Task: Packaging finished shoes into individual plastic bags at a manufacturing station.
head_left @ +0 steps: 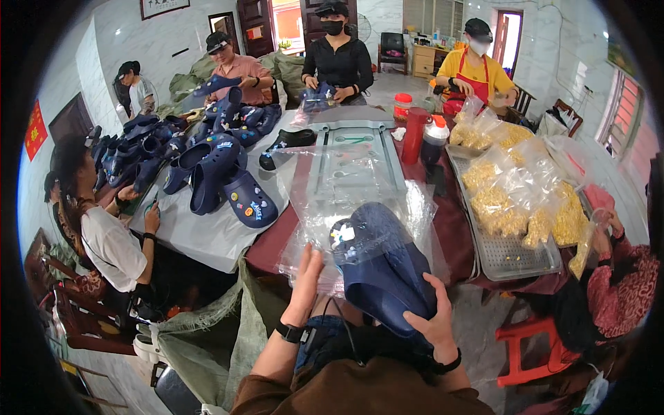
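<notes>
A pair of navy blue clogs (380, 283) lies sole to sole or side by side, tilted in front of me, with a white flower-like charm near the toe. My right hand (434, 315) is closed around the heel end. Over the toe end lies a clear plastic bag (294, 252), wrinkled and shiny. My left hand (304, 283) rests against the bag's left side, its fingers stretched upward; its thumb is mostly hidden. Beyond the clogs stands a grey-green plastic tray (321, 162) with more clear film on it.
Navy clogs (252, 200) with charms are heaped on the left table. At right, a metal tray (512, 263) bears bags of yellow pieces (498, 200), beside a dark red cylinder (413, 135) and a dark bottle (434, 142). Several people work around the tables. A red stool (529, 332) stands right.
</notes>
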{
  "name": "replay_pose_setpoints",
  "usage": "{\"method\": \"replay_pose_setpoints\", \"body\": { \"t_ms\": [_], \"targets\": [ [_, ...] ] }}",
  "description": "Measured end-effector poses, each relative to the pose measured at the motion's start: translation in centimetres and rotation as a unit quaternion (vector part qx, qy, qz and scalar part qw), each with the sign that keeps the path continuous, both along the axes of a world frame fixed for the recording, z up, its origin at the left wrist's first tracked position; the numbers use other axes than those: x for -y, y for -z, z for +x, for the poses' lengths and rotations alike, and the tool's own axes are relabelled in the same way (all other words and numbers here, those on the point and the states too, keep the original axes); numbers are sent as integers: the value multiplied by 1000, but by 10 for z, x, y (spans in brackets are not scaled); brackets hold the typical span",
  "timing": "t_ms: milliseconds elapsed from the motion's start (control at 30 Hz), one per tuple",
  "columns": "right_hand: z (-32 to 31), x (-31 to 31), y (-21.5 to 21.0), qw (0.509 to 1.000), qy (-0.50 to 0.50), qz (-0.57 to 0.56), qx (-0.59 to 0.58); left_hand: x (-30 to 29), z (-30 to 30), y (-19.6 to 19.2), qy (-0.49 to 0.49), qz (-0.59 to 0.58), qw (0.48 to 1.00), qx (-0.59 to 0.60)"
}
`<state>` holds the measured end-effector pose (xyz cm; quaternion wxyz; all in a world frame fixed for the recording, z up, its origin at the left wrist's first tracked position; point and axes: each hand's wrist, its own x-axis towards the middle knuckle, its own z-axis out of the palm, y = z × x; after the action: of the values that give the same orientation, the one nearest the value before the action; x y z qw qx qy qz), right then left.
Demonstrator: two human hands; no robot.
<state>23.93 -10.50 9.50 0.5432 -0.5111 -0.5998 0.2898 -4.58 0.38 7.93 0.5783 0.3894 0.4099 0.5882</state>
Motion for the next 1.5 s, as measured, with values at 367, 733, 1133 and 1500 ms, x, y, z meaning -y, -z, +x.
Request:
{"method": "replay_pose_setpoints", "body": {
  "t_ms": [367,733,1133,1500],
  "targets": [
    [7,0,1,948,-33,-65,-310,-11,27,29,-26,66,985,-155],
    [5,0,-3,930,-18,-79,-359,-23,31,24,-71,150,982,-94],
    [-4,1,0,936,0,-62,-346,-1,42,-14,-234,243,838,-429],
    [-7,1,-3,942,8,-72,-326,6,37,-4,-163,214,922,-279]
  ]
}}
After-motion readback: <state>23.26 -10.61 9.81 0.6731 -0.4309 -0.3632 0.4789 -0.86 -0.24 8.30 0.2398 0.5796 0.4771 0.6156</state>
